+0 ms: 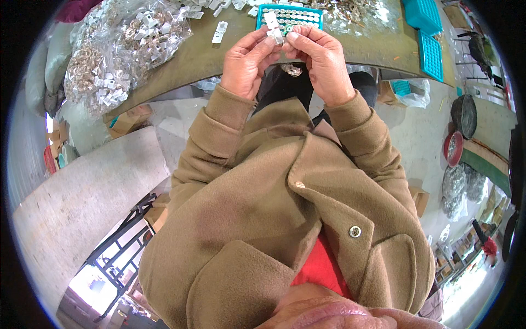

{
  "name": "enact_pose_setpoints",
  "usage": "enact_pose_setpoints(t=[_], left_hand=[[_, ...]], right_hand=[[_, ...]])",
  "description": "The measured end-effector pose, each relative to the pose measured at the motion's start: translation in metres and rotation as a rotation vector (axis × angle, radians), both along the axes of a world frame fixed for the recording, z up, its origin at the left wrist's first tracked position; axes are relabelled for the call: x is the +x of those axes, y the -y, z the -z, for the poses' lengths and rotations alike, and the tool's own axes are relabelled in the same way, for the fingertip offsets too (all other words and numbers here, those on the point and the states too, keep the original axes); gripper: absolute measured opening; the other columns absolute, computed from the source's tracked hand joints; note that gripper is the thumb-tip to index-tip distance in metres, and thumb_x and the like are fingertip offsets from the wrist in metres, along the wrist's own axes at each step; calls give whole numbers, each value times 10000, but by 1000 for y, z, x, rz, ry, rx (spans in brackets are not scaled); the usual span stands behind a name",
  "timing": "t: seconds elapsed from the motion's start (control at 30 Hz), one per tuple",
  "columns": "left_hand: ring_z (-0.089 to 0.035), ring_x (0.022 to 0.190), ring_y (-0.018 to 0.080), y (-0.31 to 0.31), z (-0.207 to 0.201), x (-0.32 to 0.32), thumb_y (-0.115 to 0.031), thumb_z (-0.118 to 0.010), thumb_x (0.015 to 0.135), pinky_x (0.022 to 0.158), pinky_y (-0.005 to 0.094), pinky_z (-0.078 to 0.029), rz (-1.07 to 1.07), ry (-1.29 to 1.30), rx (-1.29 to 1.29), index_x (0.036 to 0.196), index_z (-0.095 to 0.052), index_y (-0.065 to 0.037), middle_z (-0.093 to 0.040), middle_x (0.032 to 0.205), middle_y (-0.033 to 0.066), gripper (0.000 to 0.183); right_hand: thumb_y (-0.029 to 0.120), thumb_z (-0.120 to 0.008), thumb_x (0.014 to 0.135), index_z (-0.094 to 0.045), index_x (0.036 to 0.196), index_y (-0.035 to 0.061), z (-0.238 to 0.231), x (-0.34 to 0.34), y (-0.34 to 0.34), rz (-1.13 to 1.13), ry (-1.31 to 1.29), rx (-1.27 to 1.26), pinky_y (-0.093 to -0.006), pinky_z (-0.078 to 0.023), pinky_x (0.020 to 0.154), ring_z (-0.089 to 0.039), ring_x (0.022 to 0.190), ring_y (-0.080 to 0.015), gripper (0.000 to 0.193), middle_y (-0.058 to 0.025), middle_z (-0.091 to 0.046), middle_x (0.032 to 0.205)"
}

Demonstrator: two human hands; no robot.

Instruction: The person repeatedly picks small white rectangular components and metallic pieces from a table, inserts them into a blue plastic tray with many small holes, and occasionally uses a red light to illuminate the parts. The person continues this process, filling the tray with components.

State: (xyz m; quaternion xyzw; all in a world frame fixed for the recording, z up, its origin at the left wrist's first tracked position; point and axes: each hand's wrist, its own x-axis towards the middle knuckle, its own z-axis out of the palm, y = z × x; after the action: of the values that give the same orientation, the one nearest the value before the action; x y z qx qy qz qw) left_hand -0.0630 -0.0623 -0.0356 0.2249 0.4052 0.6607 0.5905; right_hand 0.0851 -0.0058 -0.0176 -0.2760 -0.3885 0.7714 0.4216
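In front of me, over the table's near edge, my left hand (246, 64) is closed in a pinch on a small white plastic tag (273, 27), which looks folded or jointed in two parts. Close beside it, my right hand (324, 63) pinches a small green piece (287, 29) between thumb and fingers. The fingertips of both hands nearly meet, and the finer detail of the pieces is hidden there. Just beyond my hands lies a teal tray (319, 19) with rows of small round whitish items. Left of it, another white tag (219, 32) rests on the table (192, 52).
Clear bags (98, 71) of tan rings with white tags bulge over the table's left side. Loose pieces (361, 16) heap at the back right. Teal trays (430, 55) stand at the right edge. Below the table sits a cardboard box (130, 120).
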Motion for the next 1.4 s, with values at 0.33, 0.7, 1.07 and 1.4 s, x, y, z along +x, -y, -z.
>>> enact_pose_setpoints(t=[0.33,0.7,1.07,1.4], left_hand=[[-638,971,178,4,-2,2,-39,-544,958,859,316,-547,42,-1,46,1278,-531,40,-637,1144,119,330],[-648,938,164,4,-4,6,-28,-607,921,834,299,-555,-21,-221,65,1218,-588,44,-660,1106,113,306],[-661,847,141,6,-3,20,-36,-587,939,778,283,-577,-79,-488,131,1217,-591,65,-672,1042,118,295],[-687,802,127,5,-13,3,-173,-663,901,623,217,-514,-85,-448,-173,1097,-663,14,-706,929,63,270]], right_hand=[[82,-622,892,-627,892,43,3,6,2,-134,-56,-82,-192,-432,638,-552,673,-64,39,-8,-630,760],[81,-618,893,-616,930,20,9,0,8,-55,55,31,-207,-447,649,-572,691,-78,71,-19,-623,763],[22,-661,843,-631,863,-11,8,3,-4,-37,194,130,-211,-483,607,-603,675,-88,49,-53,-661,799],[11,-621,859,-616,977,5,9,0,4,-41,157,224,-211,-484,677,-589,743,-65,119,-22,-642,827]])
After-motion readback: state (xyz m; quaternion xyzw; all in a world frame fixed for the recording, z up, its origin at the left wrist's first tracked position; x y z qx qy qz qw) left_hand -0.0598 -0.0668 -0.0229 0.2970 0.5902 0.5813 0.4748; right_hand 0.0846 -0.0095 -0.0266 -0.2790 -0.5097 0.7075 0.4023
